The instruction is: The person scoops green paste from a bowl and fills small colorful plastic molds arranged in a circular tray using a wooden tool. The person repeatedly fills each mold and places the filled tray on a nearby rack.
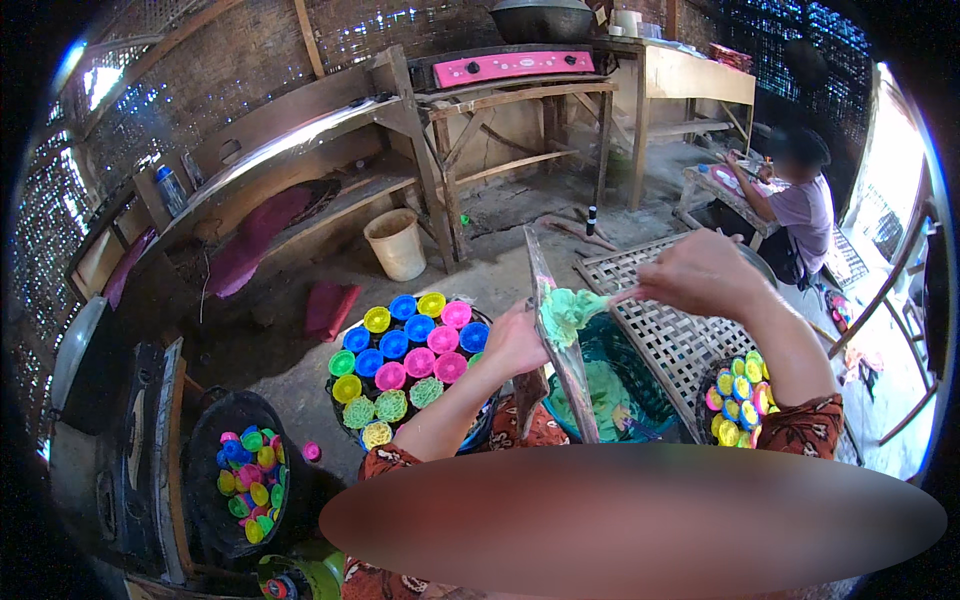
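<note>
My left hand (515,340) is closed round a narrow wooden board (560,365), which stands tilted over a teal basin (658,388). Soft green dough (570,312) clings to the board's upper part. More of this dough lies in the basin below. To the right, my right hand (705,272) is closed on a thin, pale-handled utensil (624,297) whose tip is buried in the dough; its exact kind is hidden. Left of my left hand, a round tray (368,328) holds several small coloured plastic moulds, and green lacy dough (392,405) sits on the nearer ones.
A dark tub (207,500) of coloured moulds stands at lower left, another basket of moulds (740,400) at right. A woven bamboo rack (655,325) lies beyond the basin. A cream bucket (395,245) stands ahead. A person (805,200) sits at a low table, far right.
</note>
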`<state>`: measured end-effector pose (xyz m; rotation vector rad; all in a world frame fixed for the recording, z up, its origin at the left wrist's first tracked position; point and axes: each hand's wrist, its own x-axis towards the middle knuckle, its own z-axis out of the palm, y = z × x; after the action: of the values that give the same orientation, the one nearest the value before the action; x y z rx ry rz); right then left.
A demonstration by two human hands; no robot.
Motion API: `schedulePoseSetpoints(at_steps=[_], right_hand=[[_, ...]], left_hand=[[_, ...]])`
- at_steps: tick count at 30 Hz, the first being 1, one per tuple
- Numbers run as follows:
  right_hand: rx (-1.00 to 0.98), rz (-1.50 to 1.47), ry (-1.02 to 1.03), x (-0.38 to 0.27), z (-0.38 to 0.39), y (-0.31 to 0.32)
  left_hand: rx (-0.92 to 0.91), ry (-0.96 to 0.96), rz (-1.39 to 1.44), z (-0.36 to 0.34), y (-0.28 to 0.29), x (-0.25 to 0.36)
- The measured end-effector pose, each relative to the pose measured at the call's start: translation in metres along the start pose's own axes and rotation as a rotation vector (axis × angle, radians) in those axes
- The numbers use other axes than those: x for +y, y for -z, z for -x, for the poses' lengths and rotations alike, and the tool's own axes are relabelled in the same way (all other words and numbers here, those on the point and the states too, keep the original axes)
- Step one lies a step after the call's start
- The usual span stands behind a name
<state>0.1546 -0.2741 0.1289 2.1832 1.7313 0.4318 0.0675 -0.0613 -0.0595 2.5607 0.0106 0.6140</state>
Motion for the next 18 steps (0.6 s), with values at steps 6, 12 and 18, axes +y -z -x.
schedulePoseSetpoints(at_steps=[6,12,18], right_hand=[[0.484,0.285,0.373,-0.04,-0.021,-0.033],[0.629,0.23,0.117,-0.008,0.012,0.004],[0.544,0.121,0.065,0.008,0.011,-0.007]], left_hand=[[-0.144,0.096,0.437,-0.007,-0.025,-0.022],[-0.141,0.314,0.567,0.0,-0.019,-0.064],[-0.061,0.11,0.318,-0.002,-0.016,-0.043]])
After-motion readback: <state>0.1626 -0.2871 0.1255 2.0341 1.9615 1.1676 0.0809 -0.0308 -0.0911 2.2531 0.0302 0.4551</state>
